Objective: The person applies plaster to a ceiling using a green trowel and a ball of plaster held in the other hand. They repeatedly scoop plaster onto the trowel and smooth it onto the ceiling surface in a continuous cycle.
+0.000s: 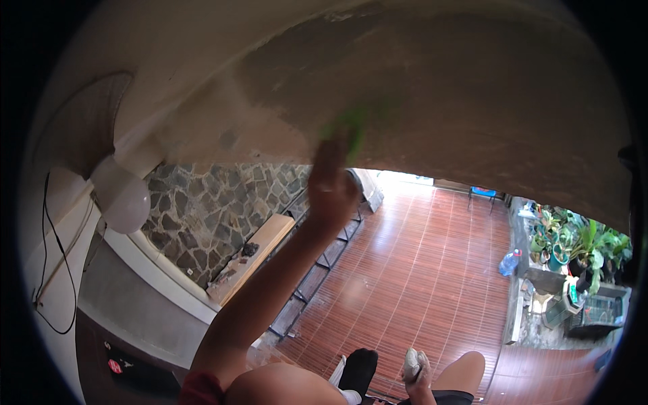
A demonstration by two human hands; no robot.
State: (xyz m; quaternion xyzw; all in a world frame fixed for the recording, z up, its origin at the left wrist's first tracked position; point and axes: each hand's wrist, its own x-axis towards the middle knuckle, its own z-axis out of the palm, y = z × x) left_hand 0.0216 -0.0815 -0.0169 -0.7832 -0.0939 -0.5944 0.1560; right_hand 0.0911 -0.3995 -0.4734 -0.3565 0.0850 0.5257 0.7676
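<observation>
My left arm reaches up across the view. The left hand (332, 192) is closed round a green tool (354, 127), smeared by motion, so its kind does not show. The tool is at the grey-brown plastered surface (459, 101) overhead, which has a darker patch with an uneven edge. Low in the view, near my bare right knee (464, 373), my right hand (420, 379) is closed on a whitish, putty-like lump (411, 364). Pale smears mark its fingers. A foot in a black sock (358, 370) shows to its left.
Far below lies a red-brown tiled floor (405, 270). A black metal frame (317, 273) and a wooden plank (260, 253) run beside a stone-clad wall (202, 209). At left are a round white lamp (123, 202) and a dangling cable (73, 277). Potted plants (574, 243) stand at right.
</observation>
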